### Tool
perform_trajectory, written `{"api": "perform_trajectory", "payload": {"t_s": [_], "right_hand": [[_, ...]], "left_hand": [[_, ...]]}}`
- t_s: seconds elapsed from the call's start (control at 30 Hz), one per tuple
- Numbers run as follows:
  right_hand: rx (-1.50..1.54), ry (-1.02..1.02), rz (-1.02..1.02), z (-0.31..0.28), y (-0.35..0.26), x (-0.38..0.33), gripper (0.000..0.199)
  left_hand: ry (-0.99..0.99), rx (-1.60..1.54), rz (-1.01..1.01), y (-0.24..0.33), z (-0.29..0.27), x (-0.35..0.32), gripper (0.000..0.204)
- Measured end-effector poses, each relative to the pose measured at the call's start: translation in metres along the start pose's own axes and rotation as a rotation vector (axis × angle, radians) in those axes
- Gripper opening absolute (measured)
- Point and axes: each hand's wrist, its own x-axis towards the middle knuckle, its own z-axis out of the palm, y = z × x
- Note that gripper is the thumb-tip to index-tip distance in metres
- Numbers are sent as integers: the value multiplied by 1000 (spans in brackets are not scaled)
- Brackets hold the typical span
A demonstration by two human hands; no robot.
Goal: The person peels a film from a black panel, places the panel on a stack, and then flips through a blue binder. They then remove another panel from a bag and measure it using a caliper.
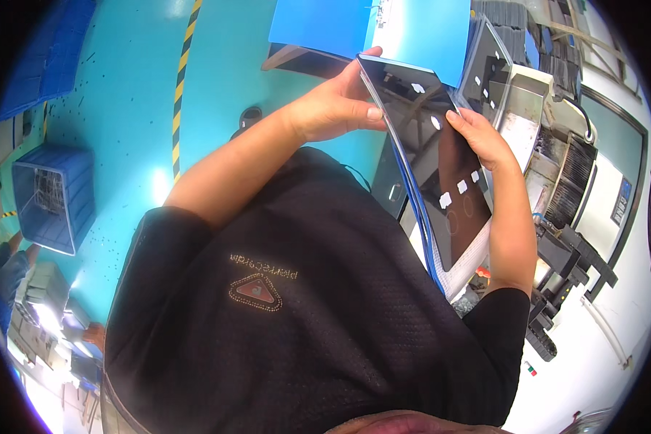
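Observation:
A dark, glossy rectangular panel (411, 141) with a thin pale edge and several small white patches is held up in front of me, tilted. My left hand (334, 105) grips its far left corner, thumb along the side edge and fingers reaching behind. On the opposite edge, my right hand (482, 137) has its thumb on the face; its other fingers are mostly hidden. Blue-edged layers show along the panel's left side, and I cannot tell whether they belong to it. A similar dark panel (477, 76) with white patches leans just beyond my right hand.
Blue boards (322, 25) stand ahead, with stacked grey pieces (503, 25) at the far right. Machinery (568, 181) lines the right side. A blue crate (54, 199) sits on the turquoise floor (134, 94) at left, past a yellow-black stripe (183, 79). Another person's arm (22, 253) shows far left.

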Motion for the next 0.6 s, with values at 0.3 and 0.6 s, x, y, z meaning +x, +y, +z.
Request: {"api": "perform_trajectory", "payload": {"t_s": [0.3, 0.6], "right_hand": [[-5, 21, 18, 2, 5, 4, 49], [46, 1, 8, 9, 8, 4, 47]], "left_hand": [[3, -11, 5, 1, -2, 2, 108], [23, -2, 33, 1, -4, 4, 101]]}}
